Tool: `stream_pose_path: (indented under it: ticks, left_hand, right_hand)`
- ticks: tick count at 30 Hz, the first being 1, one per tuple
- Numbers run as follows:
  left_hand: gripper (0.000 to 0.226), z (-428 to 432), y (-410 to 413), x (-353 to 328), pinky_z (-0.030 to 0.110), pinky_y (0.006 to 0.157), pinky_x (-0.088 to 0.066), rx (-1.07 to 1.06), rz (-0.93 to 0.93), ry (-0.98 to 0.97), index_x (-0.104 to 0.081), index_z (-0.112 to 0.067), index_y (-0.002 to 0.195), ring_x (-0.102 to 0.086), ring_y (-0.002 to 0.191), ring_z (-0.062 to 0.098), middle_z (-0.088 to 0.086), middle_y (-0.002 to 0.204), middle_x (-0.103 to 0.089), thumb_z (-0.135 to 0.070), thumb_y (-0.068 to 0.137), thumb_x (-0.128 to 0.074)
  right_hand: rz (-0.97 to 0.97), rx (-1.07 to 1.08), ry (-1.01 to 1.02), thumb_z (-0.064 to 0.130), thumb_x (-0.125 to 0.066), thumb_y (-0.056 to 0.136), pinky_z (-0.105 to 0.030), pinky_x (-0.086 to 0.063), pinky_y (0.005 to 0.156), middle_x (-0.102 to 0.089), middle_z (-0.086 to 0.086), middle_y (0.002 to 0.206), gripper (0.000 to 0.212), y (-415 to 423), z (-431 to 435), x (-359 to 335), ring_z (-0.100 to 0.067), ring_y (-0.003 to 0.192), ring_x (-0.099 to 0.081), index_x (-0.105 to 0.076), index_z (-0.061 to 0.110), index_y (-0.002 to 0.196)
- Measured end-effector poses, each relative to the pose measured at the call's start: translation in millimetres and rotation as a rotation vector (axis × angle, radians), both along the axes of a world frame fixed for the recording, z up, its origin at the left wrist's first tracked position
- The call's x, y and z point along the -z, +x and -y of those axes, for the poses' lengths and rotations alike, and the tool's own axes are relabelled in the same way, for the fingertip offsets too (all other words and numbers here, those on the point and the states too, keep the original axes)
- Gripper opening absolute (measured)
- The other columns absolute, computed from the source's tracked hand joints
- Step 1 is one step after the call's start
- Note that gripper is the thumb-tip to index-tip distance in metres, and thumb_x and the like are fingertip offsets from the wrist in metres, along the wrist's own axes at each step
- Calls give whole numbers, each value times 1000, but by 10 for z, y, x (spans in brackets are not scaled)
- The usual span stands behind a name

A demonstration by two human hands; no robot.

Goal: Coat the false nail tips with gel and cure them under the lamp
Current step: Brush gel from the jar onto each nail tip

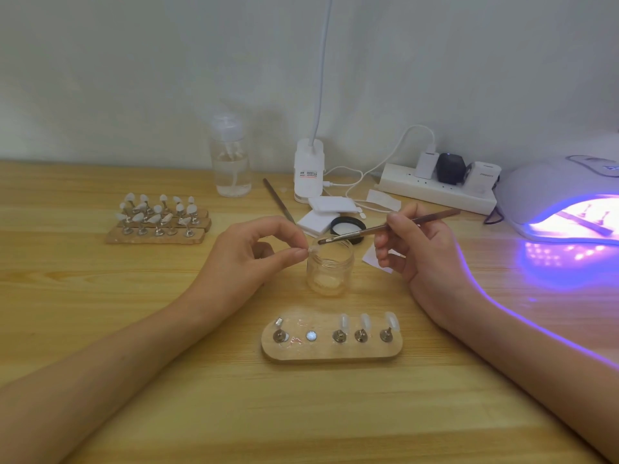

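Stand (301,356) nearest | left hand (254,256) pinches nail tip (312,251) | right hand (415,246) grips brush (361,232), bristles pointing left over jar (330,269)

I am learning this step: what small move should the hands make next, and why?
Probably stroke the brush onto the nail tip: the left hand pinches it beside the open gel jar, and the right hand holds the bristles just short of it.
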State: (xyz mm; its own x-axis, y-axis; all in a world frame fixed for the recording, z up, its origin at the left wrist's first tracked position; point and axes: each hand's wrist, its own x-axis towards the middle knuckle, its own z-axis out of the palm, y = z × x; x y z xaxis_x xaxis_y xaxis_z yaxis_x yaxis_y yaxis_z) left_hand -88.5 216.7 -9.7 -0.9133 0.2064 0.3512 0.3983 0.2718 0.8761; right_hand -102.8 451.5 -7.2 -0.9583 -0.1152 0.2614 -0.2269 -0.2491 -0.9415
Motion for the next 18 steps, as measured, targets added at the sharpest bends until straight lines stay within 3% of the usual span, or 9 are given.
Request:
stream_pose_path:
  ticks: [5, 11, 18]
  left_hand:
    - [12, 5, -1, 7, 12, 48, -36, -8, 3, -2, -70, -25, 77, -41, 51, 14, -21, 73, -65, -16, 83, -76]
    - [14, 6, 0, 6, 11, 48, -34, -5, -4, -11, -70, -28, 77, -39, 49, 8, -21, 73, -65, -17, 83, -75]
    - [10, 5, 0, 11, 8, 47, -31, -10, -12, -18, -70, -22, 79, -35, 47, 4, -25, 62, -60, -16, 84, -75]
  right_hand:
    - [-32, -93, 23, 27, -64, 90, -24, -52, 56, -66, -6, 70, 18, 13, 16, -14, -17, 63, -63, -56, 18, 77]
    - [-11, 10, 12, 29, -67, 85, -22, -49, 52, -64, -4, 66, 20, 9, -1, -3, -14, 57, -60, -54, 16, 77]
    - [-41, -42, 39, 28, -66, 87, -22, -49, 52, -65, -5, 69, 20, 27, 23, -19, -15, 60, -61, -54, 16, 78]
